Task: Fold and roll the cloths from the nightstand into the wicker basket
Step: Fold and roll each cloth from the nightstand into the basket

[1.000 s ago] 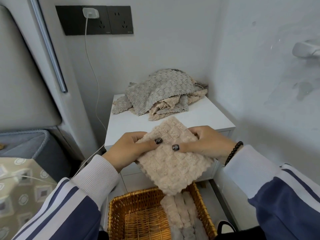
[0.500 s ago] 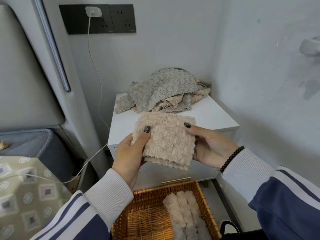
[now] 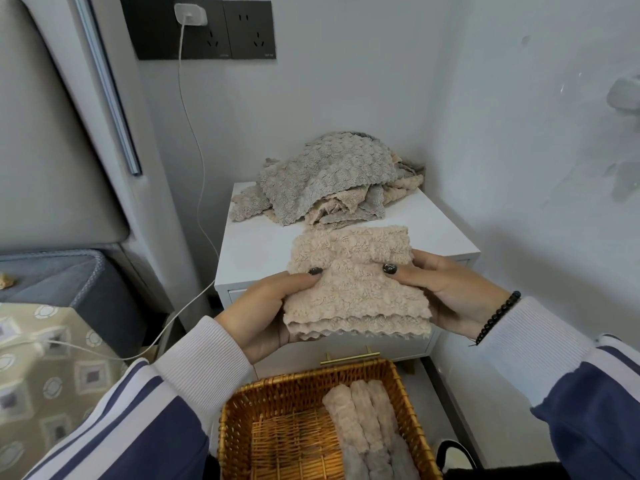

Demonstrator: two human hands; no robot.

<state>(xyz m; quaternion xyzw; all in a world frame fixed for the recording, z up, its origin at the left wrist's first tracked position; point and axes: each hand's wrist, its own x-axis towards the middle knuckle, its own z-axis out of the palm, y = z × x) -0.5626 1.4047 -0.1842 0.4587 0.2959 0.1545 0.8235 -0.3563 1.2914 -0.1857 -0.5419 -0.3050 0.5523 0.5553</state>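
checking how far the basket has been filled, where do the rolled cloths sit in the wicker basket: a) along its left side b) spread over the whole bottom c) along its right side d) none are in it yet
c: the rolled cloths lie side by side against the right wall of the wicker basket, while the woven bottom on the left is bare.

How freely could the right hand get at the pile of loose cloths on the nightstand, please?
Probably not yet: the right hand and left hand both grip the folded beige cloth, held between them and the cloth pile. Nothing else blocks the nightstand top.
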